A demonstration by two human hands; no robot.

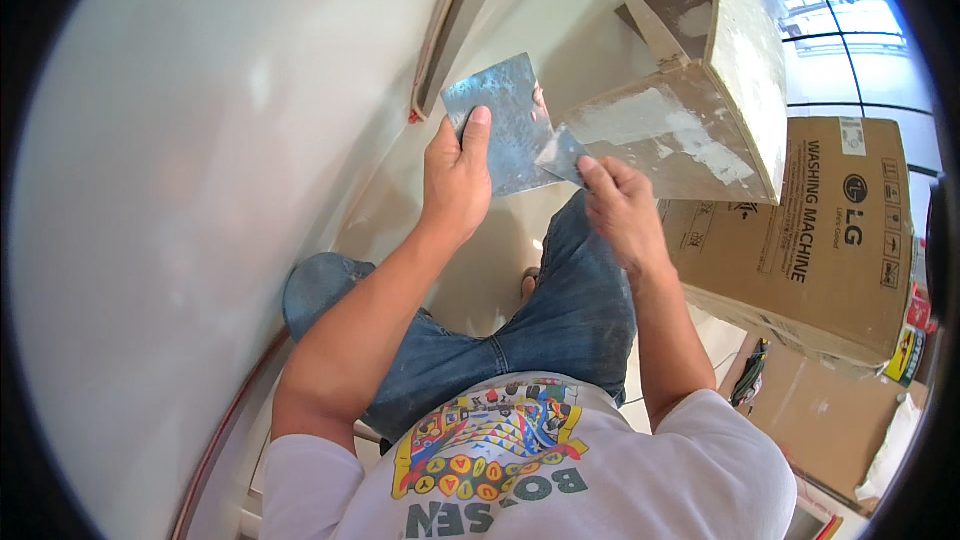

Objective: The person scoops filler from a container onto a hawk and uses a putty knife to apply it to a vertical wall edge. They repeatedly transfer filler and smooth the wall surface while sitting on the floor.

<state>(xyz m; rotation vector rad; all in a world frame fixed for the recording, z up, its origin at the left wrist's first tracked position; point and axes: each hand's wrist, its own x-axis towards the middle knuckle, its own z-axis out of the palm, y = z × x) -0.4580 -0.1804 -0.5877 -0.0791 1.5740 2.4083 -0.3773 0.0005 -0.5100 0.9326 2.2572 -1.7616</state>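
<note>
My left hand (462,172) is closed on a flat, bluish-grey metal plate (512,145), thumb on its face and a fingertip showing at its far edge. Grey smears and marks cover the plate. In my right hand (622,208) I pinch a small putty knife (564,154), its blade tilted toward the plate's right edge and overlapping it. A whitish patch, perhaps filler, shows by the blade's left corner. Whether blade and plate touch, I cannot tell. Both hands are held out above my knees.
A smooth pale wall (200,160) runs along my left. Ahead on the right, a board structure smeared with white (660,135) stands near my right hand. Beside it sits a large brown cardboard box (800,250). A gridded window (850,30) lies behind.
</note>
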